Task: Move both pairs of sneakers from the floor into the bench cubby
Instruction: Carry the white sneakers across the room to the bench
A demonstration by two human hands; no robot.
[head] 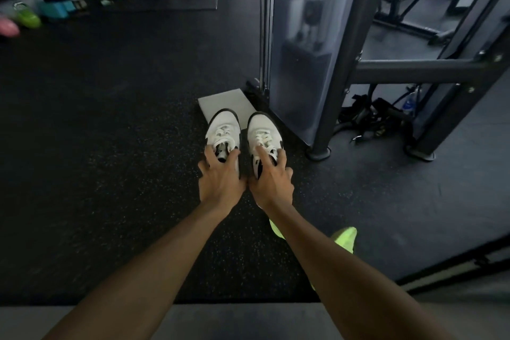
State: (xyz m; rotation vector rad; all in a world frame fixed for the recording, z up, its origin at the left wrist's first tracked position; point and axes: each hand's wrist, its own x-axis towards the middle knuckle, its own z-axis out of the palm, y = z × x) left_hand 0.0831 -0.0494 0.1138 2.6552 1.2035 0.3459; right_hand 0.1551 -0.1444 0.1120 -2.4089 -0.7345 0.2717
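Head view: each hand's fingers [210, 152] curl into a white sneaker's [223, 125] collar, toes pointing away.

Matt white sneakers [242, 132] with cloth laces; speckled, rough rubber floor [110, 146]; smooth grey-painted metal frame [414, 69].

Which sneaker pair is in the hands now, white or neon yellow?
The white pair: left hand grips one white sneaker, right hand the other. The neon yellow pair lies untouched.
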